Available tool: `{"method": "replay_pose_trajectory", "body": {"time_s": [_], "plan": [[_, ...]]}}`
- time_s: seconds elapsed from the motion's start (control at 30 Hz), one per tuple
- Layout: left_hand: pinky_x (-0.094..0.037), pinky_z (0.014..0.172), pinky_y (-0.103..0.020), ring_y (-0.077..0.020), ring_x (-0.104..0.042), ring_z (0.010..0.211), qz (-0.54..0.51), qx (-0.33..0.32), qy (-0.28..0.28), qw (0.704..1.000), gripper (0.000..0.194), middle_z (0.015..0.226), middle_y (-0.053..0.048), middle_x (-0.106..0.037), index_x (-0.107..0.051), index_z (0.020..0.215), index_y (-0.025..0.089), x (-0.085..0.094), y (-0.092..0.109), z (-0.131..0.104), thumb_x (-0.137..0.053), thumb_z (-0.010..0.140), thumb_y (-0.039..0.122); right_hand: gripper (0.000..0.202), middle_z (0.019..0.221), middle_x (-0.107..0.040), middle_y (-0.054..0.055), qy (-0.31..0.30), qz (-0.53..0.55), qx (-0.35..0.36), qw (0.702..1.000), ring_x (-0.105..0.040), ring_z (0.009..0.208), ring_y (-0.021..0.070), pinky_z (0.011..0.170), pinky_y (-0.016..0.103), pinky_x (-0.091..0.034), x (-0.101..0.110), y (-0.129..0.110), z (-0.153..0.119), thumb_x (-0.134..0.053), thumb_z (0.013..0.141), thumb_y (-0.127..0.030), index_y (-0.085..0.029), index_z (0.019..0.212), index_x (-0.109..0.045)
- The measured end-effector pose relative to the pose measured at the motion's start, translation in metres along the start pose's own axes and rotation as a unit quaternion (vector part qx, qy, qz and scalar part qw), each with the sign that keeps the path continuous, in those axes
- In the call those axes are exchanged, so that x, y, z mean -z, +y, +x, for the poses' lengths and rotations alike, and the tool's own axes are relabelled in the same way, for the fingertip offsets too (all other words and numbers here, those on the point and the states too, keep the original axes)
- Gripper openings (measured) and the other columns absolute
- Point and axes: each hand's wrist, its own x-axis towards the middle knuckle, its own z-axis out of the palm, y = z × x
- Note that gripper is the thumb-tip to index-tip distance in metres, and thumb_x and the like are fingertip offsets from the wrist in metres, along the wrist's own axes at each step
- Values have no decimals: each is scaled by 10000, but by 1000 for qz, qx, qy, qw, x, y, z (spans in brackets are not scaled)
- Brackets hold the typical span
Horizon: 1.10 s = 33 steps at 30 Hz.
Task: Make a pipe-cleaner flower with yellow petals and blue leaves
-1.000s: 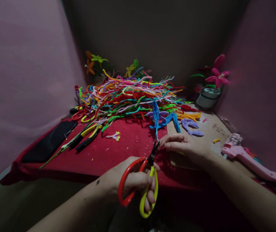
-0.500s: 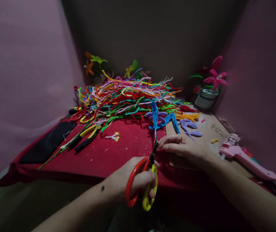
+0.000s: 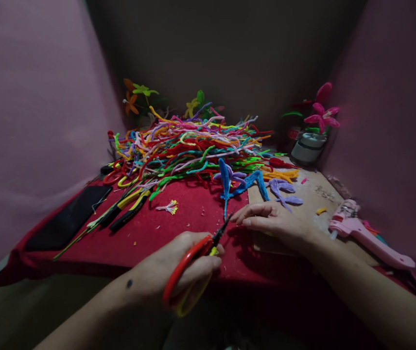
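Observation:
My left hand [image 3: 188,262] is wrapped round scissors [image 3: 183,272] with one red and one yellow handle; their dark blades look closed and point up and right. The blade tips are close to the fingertips of my right hand [image 3: 262,218], whose thumb and fingers are drawn together; what they hold, if anything, is too small to make out. Just beyond the tips, a blue fuzzy petal [image 3: 224,177] stands with its thin stem downward. Beside it are a bent blue piece [image 3: 261,182] and a purple fuzzy flower [image 3: 237,177].
A heap of coloured pipe cleaners [image 3: 193,146] fills the back of the red cloth [image 3: 189,253]. Pliers [image 3: 131,211] and a black phone [image 3: 71,216] lie left. A board [image 3: 310,194], purple petals [image 3: 284,192], pink glue gun [image 3: 364,233] and potted pink flower [image 3: 321,116] are right.
My left hand and the scissors have moved left, and the blades have come away from the blue stem. The blue petal has shifted slightly left and down. My right hand has barely moved.

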Motion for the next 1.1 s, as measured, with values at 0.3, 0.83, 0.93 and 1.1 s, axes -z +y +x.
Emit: {"method": "replay_pose_trajectory", "body": {"time_s": [0.3,0.83,0.93,1.1], "plan": [[-344,521,-275,-182,-520,555,454,65,261,849,229,655,-73,-573,-568,805,142,48,-18,28,-440,813,332,174,888,-680,69,7,16,21,1000,-613,817,160,739,275,-453,-1,1,-1,-632,736,-283,-155,837,-692],[-286,446,-199,-53,-401,443,-153,-58,118,979,230,538,31,-522,-620,738,112,9,12,68,-689,656,316,135,1058,-582,50,22,-97,193,976,-545,980,189,858,334,-417,7,4,-7,-617,780,-279,-226,867,-706],[-273,447,-198,-51,-394,438,-142,-61,136,979,196,506,45,-495,-594,691,120,7,13,66,-681,661,293,131,1039,-582,50,24,-126,210,969,-540,982,185,887,348,-400,6,2,-8,-611,786,-254,-233,872,-708],[-305,453,-189,-55,-440,475,-174,-74,111,976,173,575,39,-517,-566,748,129,4,11,65,-644,700,275,142,1051,-553,57,38,-168,237,956,-534,979,188,862,350,-424,3,5,-8,-605,788,-221,-239,887,-706]]}}
